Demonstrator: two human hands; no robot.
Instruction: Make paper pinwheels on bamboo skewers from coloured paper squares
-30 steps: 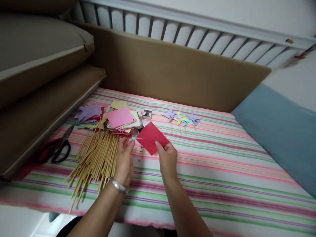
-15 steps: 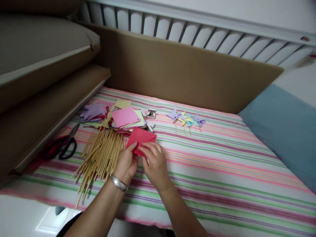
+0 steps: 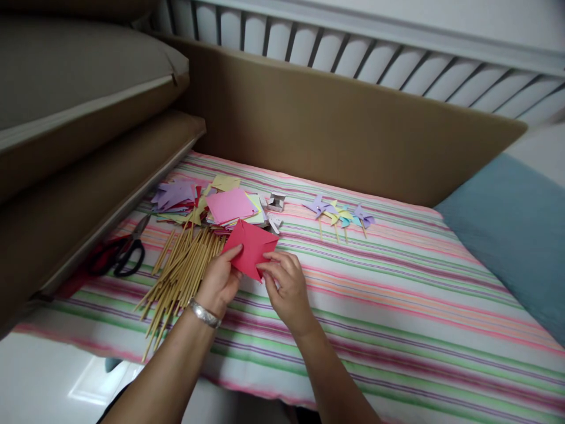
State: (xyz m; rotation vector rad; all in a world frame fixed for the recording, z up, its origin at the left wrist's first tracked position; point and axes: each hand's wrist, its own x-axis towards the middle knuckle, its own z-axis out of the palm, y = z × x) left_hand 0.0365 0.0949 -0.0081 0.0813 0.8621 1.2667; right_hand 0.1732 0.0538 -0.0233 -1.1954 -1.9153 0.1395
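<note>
A red square of paper (image 3: 251, 246), with slits cut in from its corners, is held above the striped cloth. My left hand (image 3: 223, 274) pinches its left edge, thumb on top and fingers underneath. On the lower right edge, my right hand (image 3: 286, 285) has its thumb and fingers closed at the paper's border. Beside my left hand lies a loose heap of thin wooden sticks (image 3: 185, 265). Just beyond the red sheet is a stack of coloured paper squares (image 3: 232, 206), pink on top.
Black-handled scissors (image 3: 128, 253) lie at the left, near stacked cushions (image 3: 106, 159). Several finished paper pinwheels (image 3: 339, 213) rest to the right of a small open box (image 3: 276, 201). A brown panel (image 3: 335, 129) stands along the back.
The red paper has turned so more of its face shows. My right hand has shifted from its middle to the lower right edge, and the left grips the left side. The view has moved slightly.
</note>
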